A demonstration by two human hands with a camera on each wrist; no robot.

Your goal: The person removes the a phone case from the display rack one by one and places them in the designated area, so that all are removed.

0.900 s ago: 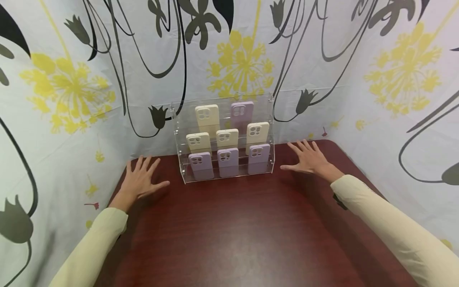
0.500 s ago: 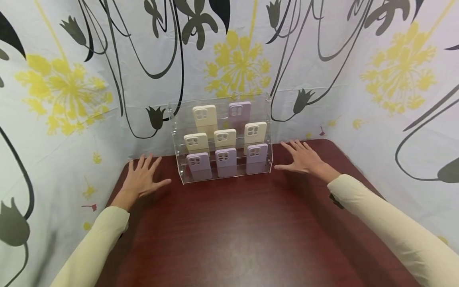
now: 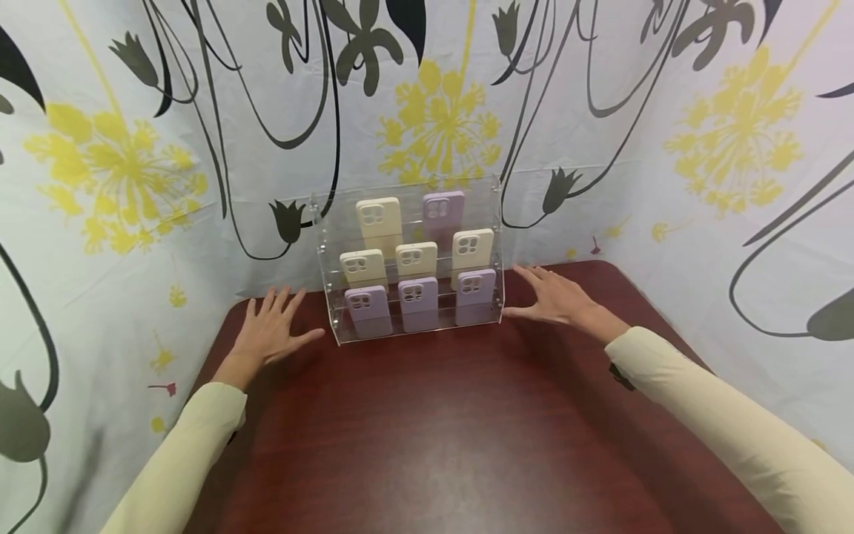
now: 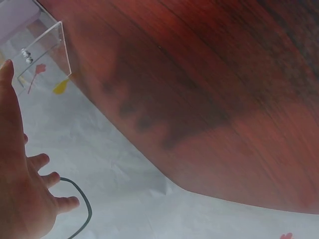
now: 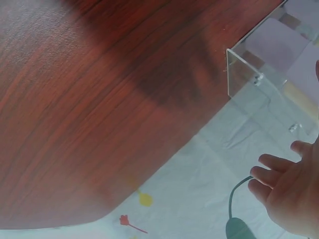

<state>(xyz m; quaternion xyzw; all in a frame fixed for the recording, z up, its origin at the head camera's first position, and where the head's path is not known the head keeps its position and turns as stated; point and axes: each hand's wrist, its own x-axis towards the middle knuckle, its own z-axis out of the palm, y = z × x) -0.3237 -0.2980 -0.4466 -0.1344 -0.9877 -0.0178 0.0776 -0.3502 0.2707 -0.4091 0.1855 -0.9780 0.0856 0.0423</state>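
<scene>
A clear acrylic tiered stand stands at the back of the table, holding several phone cases. Three lilac cases fill the front tier, with three cream cases behind them. On the top tier are a cream case at left and a lilac case at right. My left hand is spread beside the stand's left side, apart from it. To the stand's right, my right hand has its fingers extended; whether its thumb touches the side panel I cannot tell. Both hands hold nothing.
The dark red-brown table extends forward from the stand. A white cloth printed with yellow flowers and dark vines surrounds the back and both sides. In the right wrist view, the table's edge runs up to the stand's side panel.
Both hands have moved inward toward the stand, the right one more, its thumb now at the stand's right side. The stand and its cases keep their places; the view has shifted slightly.
</scene>
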